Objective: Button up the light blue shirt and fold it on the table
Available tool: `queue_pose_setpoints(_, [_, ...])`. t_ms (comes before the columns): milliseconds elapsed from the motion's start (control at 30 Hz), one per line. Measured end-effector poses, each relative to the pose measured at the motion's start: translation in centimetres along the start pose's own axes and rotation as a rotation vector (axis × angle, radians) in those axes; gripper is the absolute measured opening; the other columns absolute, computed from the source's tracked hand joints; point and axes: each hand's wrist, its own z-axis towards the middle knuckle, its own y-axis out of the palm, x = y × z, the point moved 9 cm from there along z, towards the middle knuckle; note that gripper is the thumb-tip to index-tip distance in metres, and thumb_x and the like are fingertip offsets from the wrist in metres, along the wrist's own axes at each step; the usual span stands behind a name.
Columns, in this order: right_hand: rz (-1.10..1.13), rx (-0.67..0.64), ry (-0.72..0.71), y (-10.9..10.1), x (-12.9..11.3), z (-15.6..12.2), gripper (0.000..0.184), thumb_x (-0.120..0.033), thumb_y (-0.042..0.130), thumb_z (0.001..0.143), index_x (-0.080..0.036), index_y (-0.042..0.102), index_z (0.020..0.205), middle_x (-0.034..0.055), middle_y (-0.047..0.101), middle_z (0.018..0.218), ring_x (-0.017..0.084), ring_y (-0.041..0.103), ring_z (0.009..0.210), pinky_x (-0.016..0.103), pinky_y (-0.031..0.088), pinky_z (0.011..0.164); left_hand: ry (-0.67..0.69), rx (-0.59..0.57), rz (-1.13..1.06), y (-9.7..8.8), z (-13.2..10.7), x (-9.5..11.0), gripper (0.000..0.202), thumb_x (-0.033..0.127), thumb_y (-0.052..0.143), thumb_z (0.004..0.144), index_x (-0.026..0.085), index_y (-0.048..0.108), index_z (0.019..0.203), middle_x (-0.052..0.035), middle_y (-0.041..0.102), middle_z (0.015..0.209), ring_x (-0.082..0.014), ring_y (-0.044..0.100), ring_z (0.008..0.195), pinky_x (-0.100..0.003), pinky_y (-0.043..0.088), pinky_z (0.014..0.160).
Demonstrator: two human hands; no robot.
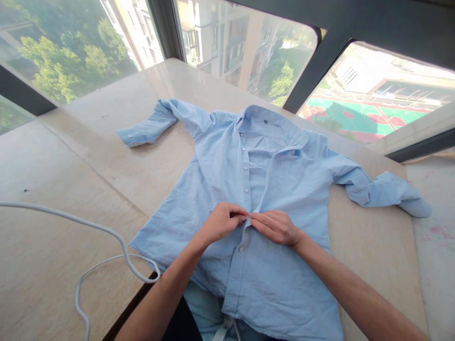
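Observation:
A light blue button-up shirt (302, 265) lies spread on the stone sill, its collar pointing away from me and both sleeves out to the sides. Its front gapes from the collar down to my hands, with several white buttons along the left-hand edge; below my hands the two edges overlap at a button. My left hand (225, 221) pinches the front edge between thumb and fingers. Close against it, my right hand (275, 226) grips the opposite front edge, fingers pressed together. The button or buttonhole between my fingertips is mostly hidden.
A pale cable (117, 237) loops over the stone sill (71, 175) at the left, near my left forearm. Dark-framed windows (170, 33) border the far side, with trees, buildings and a sports court outside. A pale floral surface (435, 237) is at the right.

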Motion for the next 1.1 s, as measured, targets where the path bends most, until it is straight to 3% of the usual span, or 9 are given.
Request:
queue_pose_setpoints(267, [0.045, -0.005, 0.039, 0.3, 0.3, -0.1, 0.02, -0.01, 0.05, 0.097, -0.016, 0.067, 0.106, 0.0133, 0.073, 0.115, 0.015, 0.071, 0.08, 0.026, 0.054, 0.065, 0.06, 0.136, 0.06, -0.4, -0.7, 1.3, 0.008, 0.015, 0.058, 0.082, 0.019, 0.063, 0.087, -0.0005, 0.073, 0.078, -0.0158, 0.068, 0.076, -0.026, 0.051, 0.071])
queue_pose_setpoints(500, [0.066, -0.011, 0.038, 0.4, 0.4, 0.2, 0.016, -0.01, 0.052, 0.097, -0.016, 0.066, 0.099, 0.0131, 0.073, 0.113, 0.015, 0.069, 0.075, 0.027, 0.052, 0.064, 0.117, 0.202, 0.217, -0.1, -1.5, 1.7, 0.009, 0.014, 0.056, 0.087, 0.021, 0.057, 0.093, -0.0016, 0.074, 0.089, -0.0185, 0.07, 0.088, -0.029, 0.052, 0.077])
queue_pose_setpoints(700, [0.096, -0.044, 0.071, 1.0, 0.7, -0.1, 0.016, -0.014, 0.05, 0.099, -0.017, 0.065, 0.101, 0.0116, 0.074, 0.107, 0.015, 0.069, 0.078, 0.027, 0.052, 0.067, 0.189, 0.21, 0.224, 0.6, -2.4, 2.1, 0.018, 0.018, 0.055, 0.088, 0.02, 0.056, 0.106, -0.0039, 0.073, 0.094, -0.0181, 0.07, 0.088, -0.03, 0.054, 0.081])
queue_pose_setpoints(967, [0.134, -0.008, 0.093, 0.8, 0.9, 0.2, 0.015, -0.016, 0.047, 0.1, -0.017, 0.061, 0.099, 0.0101, 0.073, 0.098, 0.015, 0.065, 0.073, 0.028, 0.05, 0.066, 0.299, 0.275, 0.552, 2.5, -3.7, 2.6, 0.04, 0.017, 0.061, 0.083, 0.018, 0.053, 0.123, -0.0097, 0.067, 0.109, -0.0248, 0.063, 0.101, -0.038, 0.052, 0.09])
queue_pose_setpoints(1100, [0.17, 0.029, 0.102, 0.5, 1.1, 0.4, 0.01, -0.016, 0.05, 0.099, -0.017, 0.06, 0.103, 0.0108, 0.073, 0.099, 0.015, 0.067, 0.076, 0.028, 0.052, 0.068, 0.289, 0.382, 0.551, 2.6, -3.6, 1.9, 0.028, 0.012, 0.054, 0.086, 0.02, 0.056, 0.113, -0.0083, 0.066, 0.105, -0.0235, 0.062, 0.101, -0.037, 0.051, 0.089])
